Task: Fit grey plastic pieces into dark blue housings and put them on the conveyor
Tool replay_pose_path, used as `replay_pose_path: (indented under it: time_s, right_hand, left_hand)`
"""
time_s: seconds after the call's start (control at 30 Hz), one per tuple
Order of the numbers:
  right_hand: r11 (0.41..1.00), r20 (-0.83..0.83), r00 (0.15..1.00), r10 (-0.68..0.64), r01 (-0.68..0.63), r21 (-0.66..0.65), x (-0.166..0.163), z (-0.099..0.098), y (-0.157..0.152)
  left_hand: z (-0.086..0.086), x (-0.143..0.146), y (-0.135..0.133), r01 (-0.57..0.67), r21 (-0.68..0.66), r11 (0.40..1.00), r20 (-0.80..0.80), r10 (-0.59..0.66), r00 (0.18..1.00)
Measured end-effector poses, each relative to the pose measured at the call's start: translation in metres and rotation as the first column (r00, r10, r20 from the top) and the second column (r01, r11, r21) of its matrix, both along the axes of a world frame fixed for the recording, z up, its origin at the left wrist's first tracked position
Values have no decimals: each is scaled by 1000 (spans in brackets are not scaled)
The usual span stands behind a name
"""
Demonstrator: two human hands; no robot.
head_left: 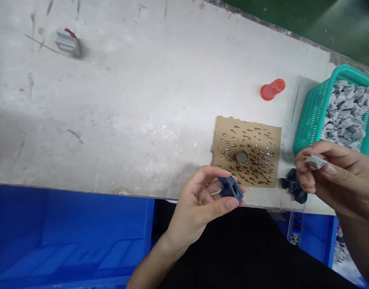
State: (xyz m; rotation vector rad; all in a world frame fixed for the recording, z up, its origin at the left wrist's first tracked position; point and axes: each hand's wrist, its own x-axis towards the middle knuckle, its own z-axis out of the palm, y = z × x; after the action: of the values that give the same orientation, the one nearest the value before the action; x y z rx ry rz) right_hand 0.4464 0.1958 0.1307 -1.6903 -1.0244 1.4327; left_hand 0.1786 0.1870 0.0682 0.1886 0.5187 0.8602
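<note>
My left hand [199,204] grips a dark blue plastic part [231,188] with openings in it, held over the table's front edge. Between the thumb and fingers of my right hand [337,172] is a small grey plastic piece [315,161]. Just left of that hand, partly hidden by its fingers, more dark blue parts [295,186] lie on the table. Beyond my left hand lies a square of brown cardboard [246,125] dotted with shiny brown drops, with a small round cap [242,157] on it. A teal basket [312,116] full of similar grey pieces [347,106] stands behind my right hand.
A red, cup-like object [272,89] stands beyond the cardboard. On the far left of the white table [127,100] are a grey object [66,42] and a thin stick [42,43]. Blue bins [82,237] sit below the front edge, left and right.
</note>
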Motion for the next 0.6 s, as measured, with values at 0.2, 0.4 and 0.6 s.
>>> replay_pose_path:
  time_s: [0.2, 0.4, 0.6]
  right_hand:
    - [996, 419, 906, 55, -82, 45, -17, 3, -2]
    - [815, 864, 461, 202, -568, 113, -32, -3, -1]
    - [716, 902, 352, 252, -695, 71, -40, -15, 8]
  left_hand:
    - [-7, -2, 0, -76, 52, 996, 25, 75, 997]
    - [-13, -3, -4, -152, 120, 981, -31, 156, 987]
    - [-16, -3, -6, -155, 118, 981, -43, 161, 986]
